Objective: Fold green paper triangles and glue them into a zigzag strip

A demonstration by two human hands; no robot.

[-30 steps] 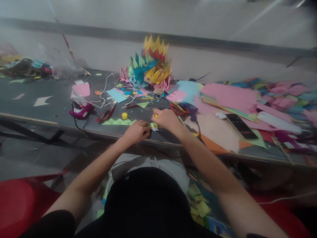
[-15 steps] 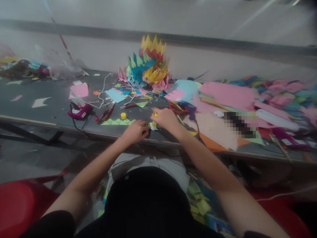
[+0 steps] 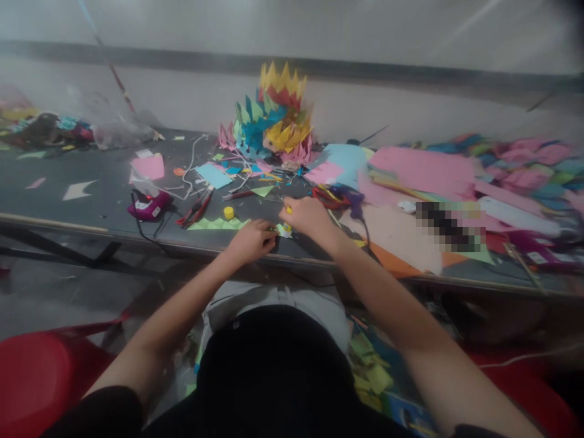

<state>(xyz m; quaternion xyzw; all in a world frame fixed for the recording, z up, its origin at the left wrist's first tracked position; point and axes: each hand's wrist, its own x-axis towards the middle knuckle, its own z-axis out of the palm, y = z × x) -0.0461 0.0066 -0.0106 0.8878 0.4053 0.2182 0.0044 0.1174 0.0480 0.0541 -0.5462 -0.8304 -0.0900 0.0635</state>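
My right hand point(image 3: 306, 216) is closed around a yellow and white glue stick point(image 3: 287, 226), held upright with its lower end at the right end of a light green zigzag-cut paper strip point(image 3: 214, 224). My left hand point(image 3: 253, 241) rests over that strip near its right end, fingers bent and pressed down on the paper; the fingertips are partly hidden. A yellow cap point(image 3: 229, 212) stands behind the strip, left of my hands. Red-handled pliers point(image 3: 196, 208) lie just beyond the strip's left end.
A purple device point(image 3: 149, 205) with a cable sits at the left. Behind are paper scraps and a spiky coloured paper figure point(image 3: 278, 115). Orange-handled scissors point(image 3: 327, 197) lie right of my hands, beside large pink sheets point(image 3: 424, 170). The table's front edge point(image 3: 292, 260) runs close to my wrists.
My right hand and the glue stick have shifted slightly to the right along the end of the green strip. My left hand stays in place on the paper.
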